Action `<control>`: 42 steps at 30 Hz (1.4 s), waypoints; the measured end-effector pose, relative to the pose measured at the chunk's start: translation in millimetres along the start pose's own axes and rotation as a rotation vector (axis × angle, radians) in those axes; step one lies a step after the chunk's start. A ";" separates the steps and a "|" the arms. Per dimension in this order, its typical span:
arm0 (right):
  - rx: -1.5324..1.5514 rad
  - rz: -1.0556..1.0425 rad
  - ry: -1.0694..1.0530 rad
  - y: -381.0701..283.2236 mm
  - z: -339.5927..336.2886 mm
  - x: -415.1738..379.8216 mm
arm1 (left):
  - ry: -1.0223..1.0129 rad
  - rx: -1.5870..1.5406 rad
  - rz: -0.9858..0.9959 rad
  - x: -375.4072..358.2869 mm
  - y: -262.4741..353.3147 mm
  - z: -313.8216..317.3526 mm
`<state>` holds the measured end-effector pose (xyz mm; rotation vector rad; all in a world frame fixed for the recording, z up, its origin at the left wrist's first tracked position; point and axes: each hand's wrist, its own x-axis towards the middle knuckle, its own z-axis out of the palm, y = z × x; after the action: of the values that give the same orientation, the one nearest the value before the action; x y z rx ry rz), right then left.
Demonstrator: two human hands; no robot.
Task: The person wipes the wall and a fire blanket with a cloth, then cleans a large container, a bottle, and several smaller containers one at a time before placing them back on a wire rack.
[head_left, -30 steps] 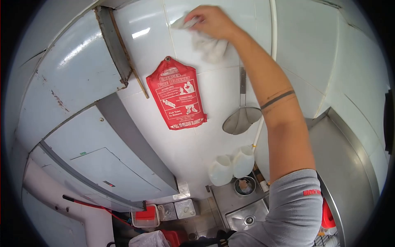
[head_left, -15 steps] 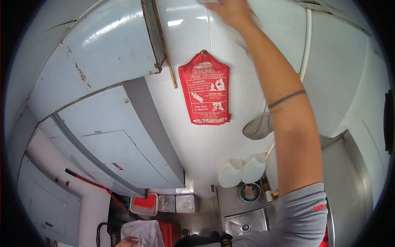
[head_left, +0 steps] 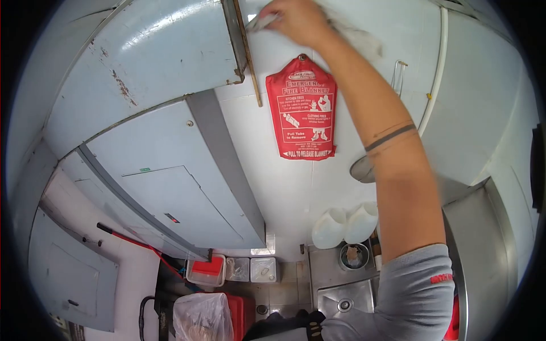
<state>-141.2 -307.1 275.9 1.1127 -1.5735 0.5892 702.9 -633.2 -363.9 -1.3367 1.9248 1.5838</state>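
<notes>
My right hand (head_left: 296,21) is raised high against the white tiled wall (head_left: 364,113), its fingers closed round a greyish cloth (head_left: 263,23). A loose part of the cloth trails blurred to the right of the wrist. Below the hand, a red fire blanket pouch (head_left: 302,111) hangs from a hook. The brown stick (head_left: 248,57) stands against the cabinet edge, just left of the cloth. At the bottom left, a faint skin-coloured shape shows at the clear plastic bag (head_left: 202,318); my left hand cannot be made out there.
Grey-blue cabinets (head_left: 165,170) fill the left. Below are lidded containers (head_left: 263,270), a red bin (head_left: 242,312), a steel sink (head_left: 344,301), a metal pot (head_left: 354,257) and two white jugs (head_left: 330,228). A round metal tool (head_left: 362,170) hangs behind my right forearm.
My right hand has moved left and down along the wall with the cloth, close to the cabinet edge. The view has shifted slightly. My left hand's fingers no longer show clearly at the bag.
</notes>
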 end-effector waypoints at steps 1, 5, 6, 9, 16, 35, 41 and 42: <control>0.013 -0.096 -0.099 -7.4 14.3 -14.8 | 0.016 -0.012 0.002 7.5 15.8 5.2; 0.280 0.063 -0.403 7.1 -22.4 -20.0 | 0.029 -0.009 0.031 41.3 74.2 21.3; 0.246 0.189 -0.295 22.4 -35.1 -8.7 | 0.028 -0.013 0.039 48.5 85.4 24.5; 0.514 0.449 0.149 60.6 -49.2 5.1 | 0.017 -0.010 0.051 61.6 103.9 34.8; 0.521 0.692 0.306 35.0 -11.3 -181.7 | -0.012 0.019 0.088 77.5 136.4 28.8; 0.575 1.008 0.340 -31.4 -34.1 -294.6 | -0.096 0.241 0.286 48.7 187.9 89.6; 0.968 0.868 0.074 -196.3 -64.5 -329.5 | 0.120 0.292 1.283 -7.3 432.3 235.3; 0.984 0.841 -0.033 -218.6 -71.8 -327.6 | 0.154 0.124 1.377 -34.5 469.6 257.6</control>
<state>83.3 -229.0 -46.1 1.0685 -1.7819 2.0683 265.9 -410.8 -145.5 0.1418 3.2246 1.7064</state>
